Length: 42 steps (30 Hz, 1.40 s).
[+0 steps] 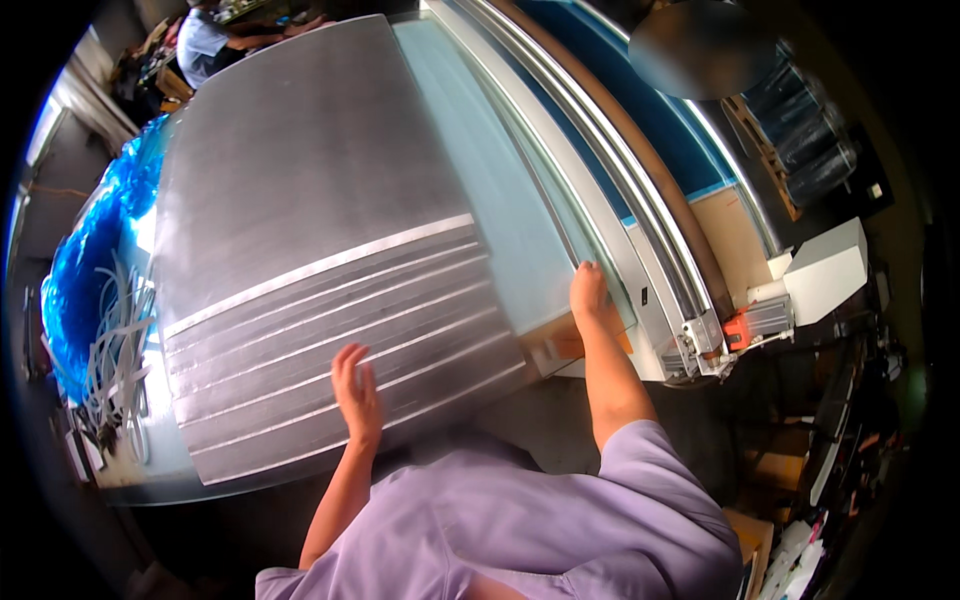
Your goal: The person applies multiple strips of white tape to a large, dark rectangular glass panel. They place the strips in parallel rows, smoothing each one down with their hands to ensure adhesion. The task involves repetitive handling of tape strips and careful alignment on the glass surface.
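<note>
A large grey sheet [310,140] covers much of the glass-topped table. Across its near part lie several grey strips with bright white edges [340,340], side by side. My left hand [357,395] is raised over these strips, fingers up and slightly apart, holding nothing; it is a little blurred. To the right, my right hand [590,290] is closed at the near end of a long, thin dark rod [540,190], which runs away from me over the pale glass surface [480,150]. What lies inside that fist is hidden.
A long machine with metal rollers [610,130] borders the table's right side, with a red-and-grey motor [757,322] at its near end. Crumpled blue plastic film [90,240] and white strips [120,370] lie at left. Another person [205,45] works at the far left.
</note>
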Each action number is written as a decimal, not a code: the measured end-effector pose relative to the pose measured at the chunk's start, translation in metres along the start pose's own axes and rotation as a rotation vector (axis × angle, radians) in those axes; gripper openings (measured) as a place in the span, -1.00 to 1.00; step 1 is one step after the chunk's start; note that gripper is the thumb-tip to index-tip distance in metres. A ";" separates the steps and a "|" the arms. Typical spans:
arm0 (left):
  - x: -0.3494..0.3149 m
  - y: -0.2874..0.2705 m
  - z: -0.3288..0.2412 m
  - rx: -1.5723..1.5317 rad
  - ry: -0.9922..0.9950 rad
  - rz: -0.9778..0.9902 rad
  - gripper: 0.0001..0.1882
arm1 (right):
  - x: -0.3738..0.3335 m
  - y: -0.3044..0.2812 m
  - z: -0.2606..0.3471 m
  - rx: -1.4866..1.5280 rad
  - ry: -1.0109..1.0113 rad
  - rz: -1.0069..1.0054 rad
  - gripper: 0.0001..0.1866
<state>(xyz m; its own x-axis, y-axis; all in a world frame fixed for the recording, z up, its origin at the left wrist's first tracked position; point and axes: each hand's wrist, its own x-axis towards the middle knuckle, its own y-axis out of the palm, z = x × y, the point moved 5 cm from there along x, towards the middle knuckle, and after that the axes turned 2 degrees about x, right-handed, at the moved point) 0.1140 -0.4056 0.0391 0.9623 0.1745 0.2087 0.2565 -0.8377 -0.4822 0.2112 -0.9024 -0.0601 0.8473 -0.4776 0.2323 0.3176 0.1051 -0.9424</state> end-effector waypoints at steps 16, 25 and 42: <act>-0.031 0.101 -0.076 -0.551 -0.482 0.724 -0.59 | -0.216 -0.169 0.180 0.750 -0.540 0.274 -0.92; -0.030 0.068 -0.091 -0.950 -0.606 0.621 -0.67 | -0.193 -0.164 0.196 1.493 0.098 0.904 -0.89; 0.009 -0.238 0.157 0.268 -0.547 -0.112 -0.70 | -0.056 -0.226 0.045 1.729 0.217 0.341 -0.81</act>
<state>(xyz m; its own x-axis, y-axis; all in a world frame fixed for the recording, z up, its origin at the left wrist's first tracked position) 0.0757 -0.1234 0.0217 0.8170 0.5533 -0.1622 0.3041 -0.6525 -0.6941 0.1108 -0.8599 0.1508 0.9445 -0.3214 -0.0686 0.3211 0.8580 0.4009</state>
